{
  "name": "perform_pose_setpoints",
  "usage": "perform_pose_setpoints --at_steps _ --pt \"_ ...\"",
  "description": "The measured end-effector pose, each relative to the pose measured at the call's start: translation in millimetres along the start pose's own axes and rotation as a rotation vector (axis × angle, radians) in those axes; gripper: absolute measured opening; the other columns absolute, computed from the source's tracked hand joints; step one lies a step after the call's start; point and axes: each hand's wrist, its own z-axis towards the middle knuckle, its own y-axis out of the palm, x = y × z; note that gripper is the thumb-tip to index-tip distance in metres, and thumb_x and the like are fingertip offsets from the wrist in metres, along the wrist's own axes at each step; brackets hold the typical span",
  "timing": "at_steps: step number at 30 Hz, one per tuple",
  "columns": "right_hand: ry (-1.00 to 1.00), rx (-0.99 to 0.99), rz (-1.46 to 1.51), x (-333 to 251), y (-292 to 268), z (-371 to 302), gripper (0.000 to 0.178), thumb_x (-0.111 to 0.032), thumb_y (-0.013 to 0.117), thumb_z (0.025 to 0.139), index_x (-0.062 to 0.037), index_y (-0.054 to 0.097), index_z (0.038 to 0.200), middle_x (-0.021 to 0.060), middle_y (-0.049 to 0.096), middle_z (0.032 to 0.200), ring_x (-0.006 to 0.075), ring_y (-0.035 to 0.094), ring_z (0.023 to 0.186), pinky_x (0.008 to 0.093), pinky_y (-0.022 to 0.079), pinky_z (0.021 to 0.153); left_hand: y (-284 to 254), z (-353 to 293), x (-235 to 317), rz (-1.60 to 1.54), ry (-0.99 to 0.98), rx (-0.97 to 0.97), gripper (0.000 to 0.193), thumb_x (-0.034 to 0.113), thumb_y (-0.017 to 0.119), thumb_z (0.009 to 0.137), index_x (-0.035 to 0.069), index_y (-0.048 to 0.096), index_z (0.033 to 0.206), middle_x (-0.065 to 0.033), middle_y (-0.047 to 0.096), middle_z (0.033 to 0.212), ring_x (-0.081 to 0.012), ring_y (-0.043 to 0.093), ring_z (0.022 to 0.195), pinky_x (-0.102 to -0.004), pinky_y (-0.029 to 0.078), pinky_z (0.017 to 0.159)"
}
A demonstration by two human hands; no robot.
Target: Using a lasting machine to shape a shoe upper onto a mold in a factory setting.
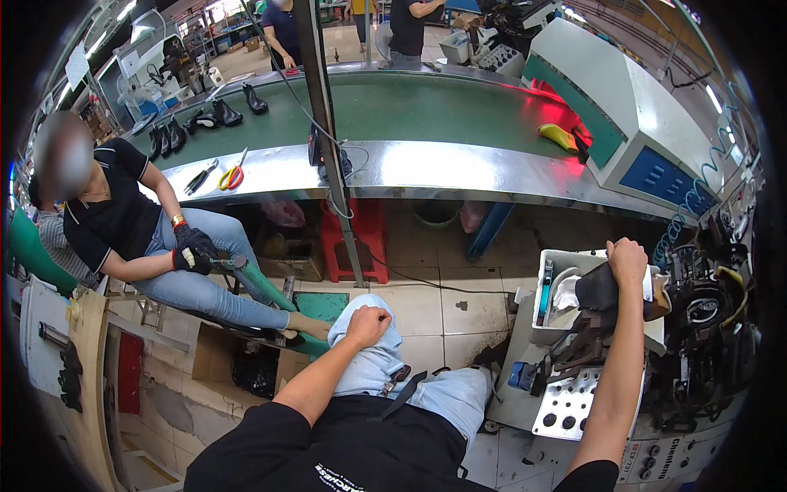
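Observation:
My left hand (369, 326) rests on my left knee with its fingers curled in and nothing visible in them. Over at the right, my right hand (627, 261) is closed above the white bin (548, 334) by the machine; what its fingers hold, if anything, is hidden. A dark leather-like piece (597, 289), perhaps a shoe upper, lies across the bin beside my right wrist. Inside the bin are a teal-handled tool (546, 289) and a crumpled white item (566, 289). Below the bin stands the dark metal machine head (589, 340).
A control panel (566, 402) and dark machinery (705, 307) flank my right arm. Ahead runs a green conveyor (393, 107) carrying black shoes (225, 113), a yellow-green shoe (557, 137), and scissors (232, 177) on its metal edge. A gloved co-worker (123, 205) sits at left; a post (328, 123) rises ahead.

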Motion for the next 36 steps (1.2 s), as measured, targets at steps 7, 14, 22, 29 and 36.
perform_pose_setpoints --at_steps 7,14,22,29,36 --pt "0.003 -0.013 0.007 1 0 0 0.042 -0.042 0.064 0.093 -0.0023 0.075 0.086 0.0198 0.073 0.087 0.0363 0.073 0.083 0.046 0.058 0.075 1 -1 0 -0.004 0.014 0.015 0.023 0.028 0.065 0.087 0.01 0.078 0.091 -0.0132 0.074 0.092 -0.0357 0.065 0.089 -0.0454 0.052 0.085" --pt "0.018 -0.044 0.034 3 0 4 0.041 -0.044 0.065 0.091 -0.0044 0.076 0.085 0.0199 0.073 0.088 0.037 0.072 0.085 0.0486 0.057 0.076 9 3 -6 0.011 0.027 -0.004 0.023 0.028 0.065 0.087 0.009 0.078 0.093 -0.0134 0.074 0.095 -0.0364 0.065 0.093 -0.0457 0.052 0.087" --pt "0.044 -0.083 0.046 1 1 4 0.04 -0.043 0.065 0.091 -0.0043 0.077 0.087 0.0209 0.074 0.089 0.037 0.073 0.086 0.0464 0.058 0.077 1 3 1 0.01 -0.02 -0.06 0.021 0.026 0.066 0.087 0.01 0.078 0.093 -0.0125 0.074 0.097 -0.0361 0.065 0.094 -0.0467 0.051 0.089" --pt "0.044 -0.076 0.026 3 -2 2 0.04 -0.042 0.065 0.092 -0.0042 0.077 0.088 0.0196 0.074 0.087 0.0364 0.073 0.085 0.046 0.058 0.076 4 1 -1 0.022 0.024 -0.013 0.021 0.026 0.066 0.087 0.01 0.077 0.093 -0.0117 0.074 0.096 -0.0354 0.065 0.094 -0.0467 0.05 0.088" --pt "0.041 -0.066 0.033 2 -2 1 0.04 -0.041 0.065 0.092 -0.0032 0.076 0.087 0.0203 0.074 0.088 0.037 0.073 0.085 0.0459 0.058 0.077 3 0 1 -0.004 -0.009 -0.014 0.021 0.027 0.066 0.087 0.012 0.078 0.093 -0.0115 0.074 0.093 -0.0353 0.065 0.094 -0.0465 0.051 0.088"
